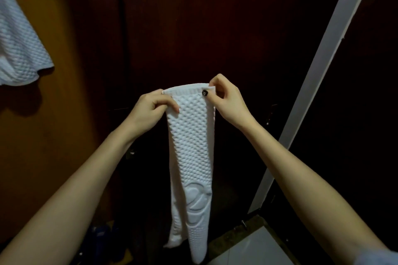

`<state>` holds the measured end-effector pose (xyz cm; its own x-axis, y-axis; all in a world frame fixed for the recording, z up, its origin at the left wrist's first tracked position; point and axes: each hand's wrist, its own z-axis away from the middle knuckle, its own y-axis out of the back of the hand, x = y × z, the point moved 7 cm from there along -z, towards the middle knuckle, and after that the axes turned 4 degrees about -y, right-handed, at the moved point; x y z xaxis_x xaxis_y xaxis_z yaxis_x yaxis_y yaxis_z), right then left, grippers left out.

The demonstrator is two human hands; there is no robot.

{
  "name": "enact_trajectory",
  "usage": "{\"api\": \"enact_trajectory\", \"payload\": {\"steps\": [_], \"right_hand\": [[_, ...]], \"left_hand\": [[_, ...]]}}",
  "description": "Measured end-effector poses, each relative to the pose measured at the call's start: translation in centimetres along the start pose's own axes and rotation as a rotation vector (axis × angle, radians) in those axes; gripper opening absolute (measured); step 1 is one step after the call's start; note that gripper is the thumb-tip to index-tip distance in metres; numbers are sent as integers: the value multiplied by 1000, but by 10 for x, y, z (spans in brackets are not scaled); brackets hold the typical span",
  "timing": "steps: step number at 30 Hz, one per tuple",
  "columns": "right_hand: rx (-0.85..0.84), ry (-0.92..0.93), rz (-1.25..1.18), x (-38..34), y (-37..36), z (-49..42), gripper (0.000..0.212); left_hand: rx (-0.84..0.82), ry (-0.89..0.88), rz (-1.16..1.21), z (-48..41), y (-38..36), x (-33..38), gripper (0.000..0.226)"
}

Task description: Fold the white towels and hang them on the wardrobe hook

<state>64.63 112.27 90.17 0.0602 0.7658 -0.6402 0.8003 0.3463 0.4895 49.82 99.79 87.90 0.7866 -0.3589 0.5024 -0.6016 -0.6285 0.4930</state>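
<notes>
Now, your left hand (155, 105) and right hand (226, 99) pinch the white towel (191, 157) mid-frame by its top corners — level that edge.

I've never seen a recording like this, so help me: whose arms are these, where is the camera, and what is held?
No machine here: these are a person's two bare arms, filmed by one wide-angle camera worn on the head, looking forward and down. The left hand and right hand each pinch the top edge of a white towel, folded narrow, which hangs down between them. Behind it stands a dark wooden wardrobe. A second white towel hangs at the upper left; pale floor tiles show at the bottom right.
</notes>
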Motion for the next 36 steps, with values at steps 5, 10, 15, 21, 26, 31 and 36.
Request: {"api": "enact_trajectory", "payload": {"steps": [5, 10, 15, 21, 26, 31, 36], "right_hand": [[103, 1, -74, 0, 15, -7, 14], [194, -10, -64, -1, 37, -12, 13], [323, -29, -112, -2, 68, -9, 19], [396, -17, -151, -1, 98, -6, 13], [453, 17, -178, -7, 103, -9, 12], [509, 19, -154, -11, 97, -13, 14], [497, 7, -150, -5, 90, -13, 14]], "left_hand": [[-71, -50, 46, 0, -18, 4, 24], [34, -5, 282, -7, -37, -4, 33], [-207, -80, 98, -15, -69, -5, 54], [-64, -111, 359, -23, -80, 8, 36], [112, 83, 582, -25, -81, -4, 50], [262, 212, 512, 20, -108, -23, 63], [348, 425, 505, 83, -158, -54, 44]]}}
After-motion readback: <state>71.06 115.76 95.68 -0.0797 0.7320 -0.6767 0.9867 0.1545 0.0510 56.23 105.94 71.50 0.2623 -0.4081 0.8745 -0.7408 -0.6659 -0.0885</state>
